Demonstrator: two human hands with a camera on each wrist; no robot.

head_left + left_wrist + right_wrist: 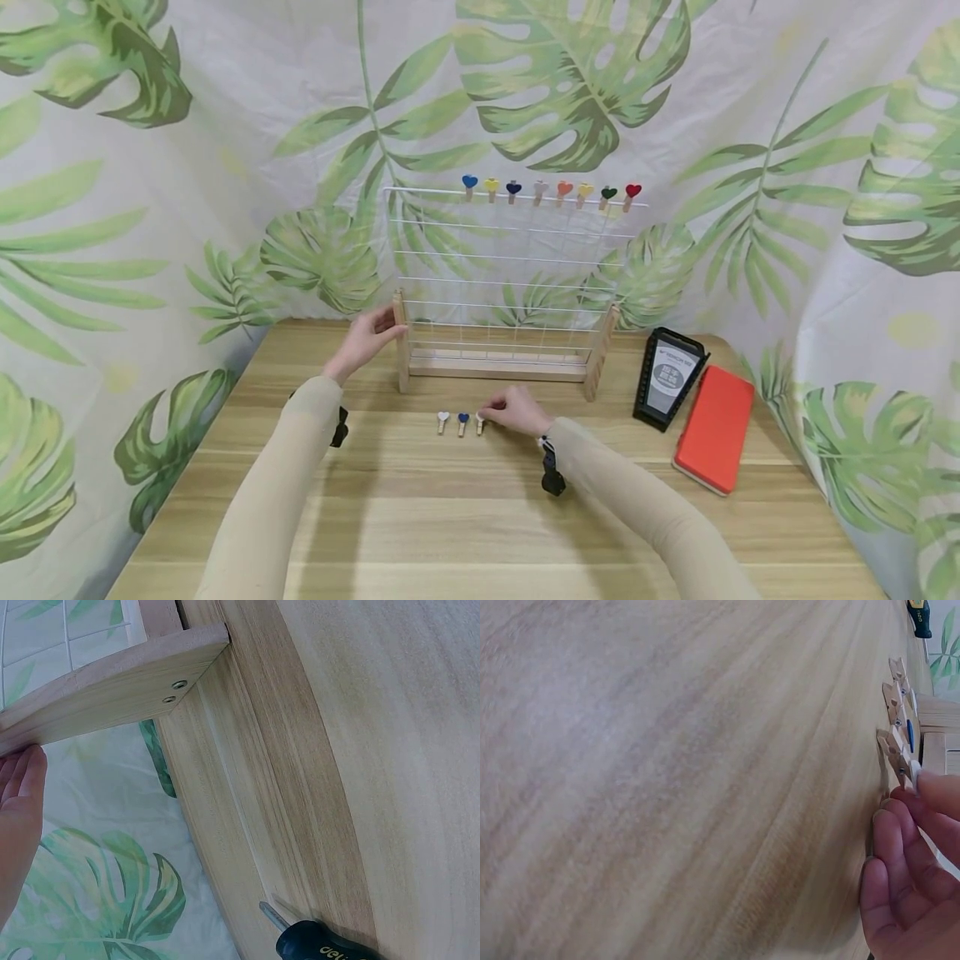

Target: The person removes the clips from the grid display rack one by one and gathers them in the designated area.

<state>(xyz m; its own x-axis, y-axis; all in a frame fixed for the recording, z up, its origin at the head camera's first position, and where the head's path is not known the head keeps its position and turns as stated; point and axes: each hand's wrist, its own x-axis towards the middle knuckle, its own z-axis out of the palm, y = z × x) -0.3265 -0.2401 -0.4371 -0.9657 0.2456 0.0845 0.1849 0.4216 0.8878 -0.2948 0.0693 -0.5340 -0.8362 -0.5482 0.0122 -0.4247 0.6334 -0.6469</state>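
Observation:
A white wire grid rack [517,275] with wooden side posts stands at the back of the table. My left hand [367,337] holds its left wooden post [402,350], thumb at the front; in the left wrist view the fingers [22,780] meet the board's edge. My right hand [517,410] pinches a small clothespin with a white heart [900,757], at the right end of a short row on the table. Beside it lie a blue-heart clothespin [462,423] and another white-heart clothespin [442,422].
Several colourful heart clothespins [564,192] are clipped along the rack's top wire. To the right lie a black tray with a label [670,379] and a red case [716,429]. A screwdriver [319,941] lies on the table at the left. Leaf-print cloth [225,167] hangs behind.

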